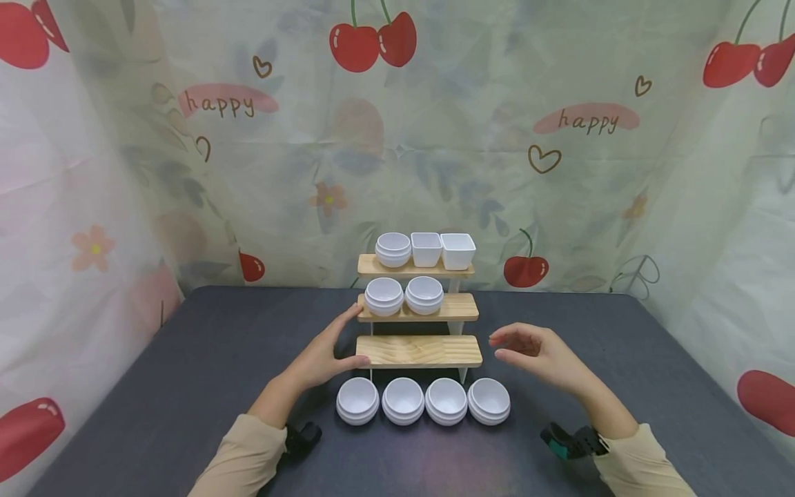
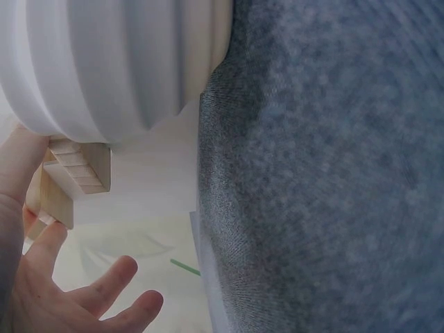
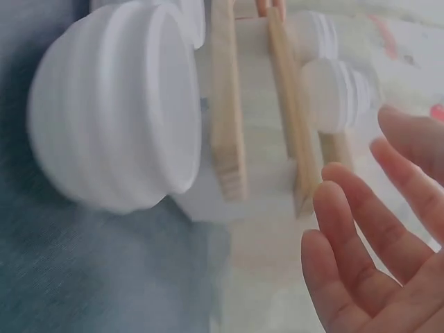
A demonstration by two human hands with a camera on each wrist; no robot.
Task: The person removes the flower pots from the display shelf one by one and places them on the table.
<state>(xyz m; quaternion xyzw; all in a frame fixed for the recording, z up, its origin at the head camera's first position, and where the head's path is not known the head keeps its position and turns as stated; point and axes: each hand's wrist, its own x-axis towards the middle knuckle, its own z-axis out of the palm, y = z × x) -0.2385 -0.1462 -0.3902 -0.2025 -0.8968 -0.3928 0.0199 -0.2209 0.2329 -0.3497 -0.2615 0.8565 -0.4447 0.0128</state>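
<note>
A three-tier wooden stand holds white dishes. On its top board are a round bowl and two square bowls; its middle board carries two round bowls. Nothing lies on the lowest board. My left hand touches the stand's left side, thumb at the lowest board and a fingertip at the middle one; in the left wrist view its other fingers are spread. Beside the stand's right side, apart from it, my right hand hovers with fingers loosely bent, holding nothing.
In front of the stand, several white round bowls stand in a row on the dark tabletop. A printed curtain hangs behind and at both sides. A thin cable shows at the back right.
</note>
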